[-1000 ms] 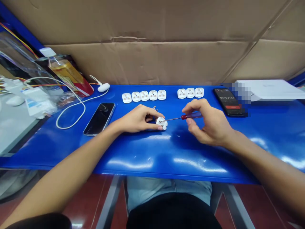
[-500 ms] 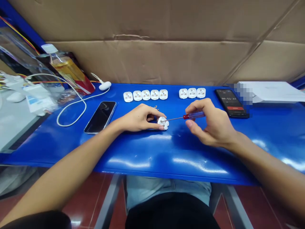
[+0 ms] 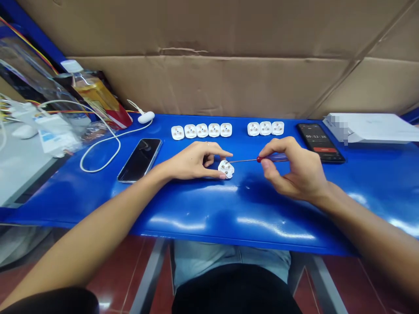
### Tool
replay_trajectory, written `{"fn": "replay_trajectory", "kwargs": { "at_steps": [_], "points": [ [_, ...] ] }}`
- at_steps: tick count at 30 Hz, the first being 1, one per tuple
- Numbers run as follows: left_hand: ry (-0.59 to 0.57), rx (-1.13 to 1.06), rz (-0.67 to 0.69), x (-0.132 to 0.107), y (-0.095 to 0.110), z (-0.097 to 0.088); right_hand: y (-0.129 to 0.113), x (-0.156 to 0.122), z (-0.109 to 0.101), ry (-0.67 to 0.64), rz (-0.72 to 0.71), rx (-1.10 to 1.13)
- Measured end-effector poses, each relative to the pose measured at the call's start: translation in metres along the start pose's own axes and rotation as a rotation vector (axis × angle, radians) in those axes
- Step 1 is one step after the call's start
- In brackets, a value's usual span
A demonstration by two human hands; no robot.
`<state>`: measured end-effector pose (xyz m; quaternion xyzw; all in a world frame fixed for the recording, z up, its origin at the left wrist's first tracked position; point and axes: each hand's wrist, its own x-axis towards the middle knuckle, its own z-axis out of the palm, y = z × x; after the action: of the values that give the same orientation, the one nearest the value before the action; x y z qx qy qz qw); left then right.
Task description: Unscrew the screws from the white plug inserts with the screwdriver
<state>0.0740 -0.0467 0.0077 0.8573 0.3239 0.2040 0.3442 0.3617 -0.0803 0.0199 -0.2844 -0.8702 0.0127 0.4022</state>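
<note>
My left hand [image 3: 199, 161] steadies a small white plastic socket piece [image 3: 226, 169] with metal fittings inside. Its thumb presses the near side, the index finger is raised off it, and the other fingers curl behind, partly hidden. Between thumb and fingers, my right hand [image 3: 294, 168] grips a screwdriver [image 3: 273, 158] with a red and clear handle. The thin shaft points left, its tip at the upper right part of the piece. Behind my hands lie a row of several similar white pieces [image 3: 202, 130] and a group of three more [image 3: 265, 128].
A phone [image 3: 140, 160] lies left of my left forearm, near a white cable [image 3: 116, 150] and a bottle [image 3: 100, 98]. On the right are a phone showing a timer [image 3: 321, 143] and a white box [image 3: 373, 126]. Cardboard [image 3: 229, 83] lines the back of the blue table [image 3: 209, 213].
My left index finger has lifted and straightened away from the socket piece. The screwdriver has shifted slightly right, its tip moving from inside the piece toward its upper right edge.
</note>
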Motion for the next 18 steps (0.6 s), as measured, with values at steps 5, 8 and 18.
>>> {"fn": "replay_trajectory", "kwargs": {
  "at_steps": [5, 8, 18],
  "points": [
    [0.106, -0.023, 0.044, 0.000, 0.000, 0.000, 0.003, -0.001, 0.002, 0.038, -0.014, -0.004],
    [0.178, -0.034, 0.088, 0.001, -0.002, 0.000, 0.005, -0.003, 0.005, 0.046, -0.006, 0.016],
    [0.197, 0.306, 0.054, 0.003, -0.028, -0.003, 0.008, -0.003, 0.006, 0.064, 0.011, -0.003]
  ]
}}
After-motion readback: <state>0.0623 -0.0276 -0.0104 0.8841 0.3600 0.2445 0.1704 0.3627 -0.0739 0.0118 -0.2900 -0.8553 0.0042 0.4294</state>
